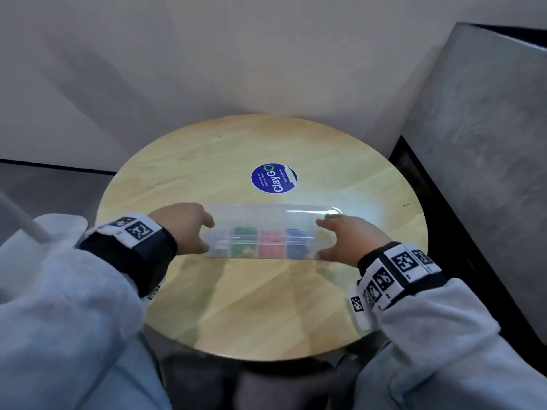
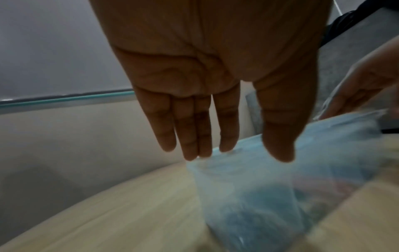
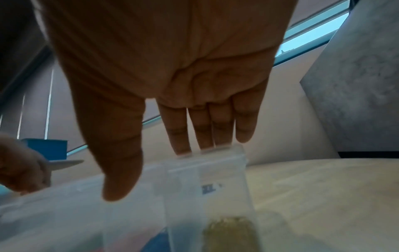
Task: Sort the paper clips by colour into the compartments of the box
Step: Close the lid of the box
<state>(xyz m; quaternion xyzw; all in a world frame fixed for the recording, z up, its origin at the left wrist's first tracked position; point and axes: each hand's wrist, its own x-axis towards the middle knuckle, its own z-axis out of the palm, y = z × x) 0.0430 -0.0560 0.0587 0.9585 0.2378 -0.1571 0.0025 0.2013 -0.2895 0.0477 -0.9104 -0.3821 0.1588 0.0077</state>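
A clear plastic compartment box (image 1: 266, 216) lies across the middle of the round wooden table (image 1: 236, 306). Its lid looks raised toward the back. Inside I see sorted paper clips: a pale group (image 1: 220, 236), green (image 1: 245, 235), red (image 1: 269, 236) and blue (image 1: 297, 237). The right wrist view shows yellowish clips (image 3: 228, 230) in the end compartment. My left hand (image 1: 204, 235) spans the box's left end and my right hand (image 1: 324, 239) the right end. In both wrist views the fingers (image 2: 190, 136) (image 3: 202, 129) are straight, tips touching the box edge (image 2: 248, 196) (image 3: 207, 179), thumbs spread.
A blue round sticker (image 1: 274, 178) sits on the table behind the box. A grey stone-like block (image 1: 488, 143) stands close at the right, and a pale wall curves behind the table. My knees are under the near edge.
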